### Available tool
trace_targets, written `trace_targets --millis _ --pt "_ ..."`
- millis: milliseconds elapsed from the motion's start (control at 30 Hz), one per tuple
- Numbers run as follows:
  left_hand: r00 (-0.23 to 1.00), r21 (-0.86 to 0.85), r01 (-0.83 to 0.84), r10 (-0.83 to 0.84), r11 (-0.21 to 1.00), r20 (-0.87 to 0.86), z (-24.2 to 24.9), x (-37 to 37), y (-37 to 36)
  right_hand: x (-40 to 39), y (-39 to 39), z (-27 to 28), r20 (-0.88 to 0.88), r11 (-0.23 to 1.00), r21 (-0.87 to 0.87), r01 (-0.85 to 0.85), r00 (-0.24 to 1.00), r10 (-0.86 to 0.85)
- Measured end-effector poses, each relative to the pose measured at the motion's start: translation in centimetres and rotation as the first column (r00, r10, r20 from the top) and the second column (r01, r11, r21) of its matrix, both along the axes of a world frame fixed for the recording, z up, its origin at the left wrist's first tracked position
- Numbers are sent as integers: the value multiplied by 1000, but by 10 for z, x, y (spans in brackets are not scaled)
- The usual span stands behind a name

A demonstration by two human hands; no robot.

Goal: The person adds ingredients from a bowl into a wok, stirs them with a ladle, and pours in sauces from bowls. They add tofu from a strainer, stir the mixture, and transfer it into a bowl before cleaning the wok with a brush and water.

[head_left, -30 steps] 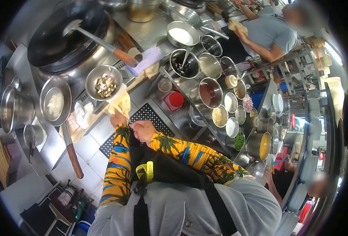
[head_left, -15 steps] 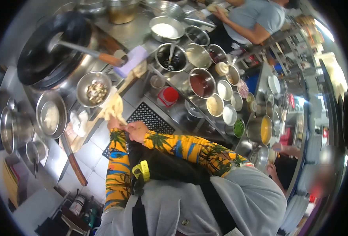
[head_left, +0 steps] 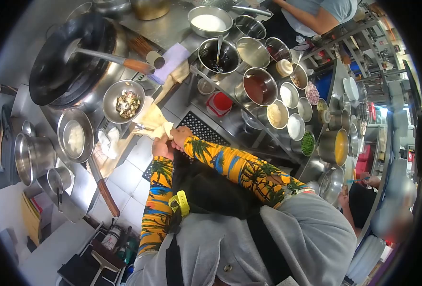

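Both of my hands are together in front of the stove edge, closed on a pale yellow cloth. My left hand grips its near end from below. Right beside it, my right hand has its fingers curled round the same bunched end. The cloth spreads away from my hands toward a steel pan holding chopped, browned food. A short bit of metal shows against the cloth; the pan's handle is hidden.
A black wok with a wooden-handled ladle stands at upper left, near a purple cloth. A frying pan sticks its handle out over the tiled floor. Several steel pots, including a red sauce pot, line the right counter. Other people work nearby.
The view has shifted, so the counter appears slightly right and higher. My hands have drawn closer together, and the cloth is more bunched at my fingers.
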State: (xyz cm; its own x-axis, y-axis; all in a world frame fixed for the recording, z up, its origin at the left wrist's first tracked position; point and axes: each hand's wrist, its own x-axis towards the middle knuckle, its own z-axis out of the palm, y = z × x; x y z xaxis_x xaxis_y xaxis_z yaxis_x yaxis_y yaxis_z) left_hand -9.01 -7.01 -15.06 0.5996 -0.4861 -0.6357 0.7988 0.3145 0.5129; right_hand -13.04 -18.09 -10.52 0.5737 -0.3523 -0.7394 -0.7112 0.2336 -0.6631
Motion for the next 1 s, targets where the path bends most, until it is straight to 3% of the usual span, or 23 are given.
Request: trace_targets --millis 100,133,200,233,267,300,333,367,433,467,567,633,700,767,800,833,900,967,1000 --pt "977 272 -151 101 950 186 -14 -1 -1 9 -6 -2 -74 988 87 -126 988 133" --pt "969 298 -183 121 937 217 -15 0 0 10 -7 26 -126 982 62 -178 975 184" --pt "951 340 -234 141 911 275 -18 1 -2 8 -4 14 -87 973 128 -190 976 202" --pt "882 581 -136 -170 802 440 -28 3 2 5 -7 10 -71 972 148 -182 979 194" --pt "717 775 -113 -489 622 497 -46 8 15 -2 -10 16 -38 951 175 -255 963 265" --pt "775 741 -83 -424 666 469 -45 8 10 -8 -9 2 15 946 101 -309 951 309" --pt "829 704 -63 -356 707 432 -41 9 5 -13 -13 22 63 926 70 -370 928 366" --pt "990 417 -101 51 903 128 -23 8 1 -19 -9 24 98 954 45 -296 952 290" --pt "988 324 -142 153 935 -9 -25 21 4 -27 -7 21 96 948 -5 -317 944 316" --pt "984 269 9 -57 963 171 -72 38 29 -33 -9 23 133 937 -81 -340 928 349" --pt "986 -156 157 -147 975 78 -66 47 47 -55 -31 43 109 880 -355 -315 921 373" --pt "999 335 53 -47 941 -27 -26 37 31 -74 -49 54 50 762 -599 -245 939 340" --pt "990 455 136 -135 880 -34 -63 38 56 -113 -77 90 219 891 -454 21 972 89" --pt "975 571 204 -215 795 -50 -102 40 79 -169 -102 112 460 752 -558 350 885 -71" --pt "972 581 213 -230 786 -45 -91 34 76 -196 -119 122 373 769 -475 428 889 -265" --pt "969 592 220 -243 776 -41 -77 23 78 -225 -136 130 413 649 -607 458 880 -235" --pt "955 574 242 -298 782 4 -58 7 72 -270 -164 143 284 335 -870 363 922 -261" --pt "933 514 257 -350 818 90 -51 -2 69 -313 -199 108 370 -87 -929 359 908 -198" --pt "899 412 314 -407 855 159 -63 2 72 -341 -215 83 234 -168 -964 207 958 -166"
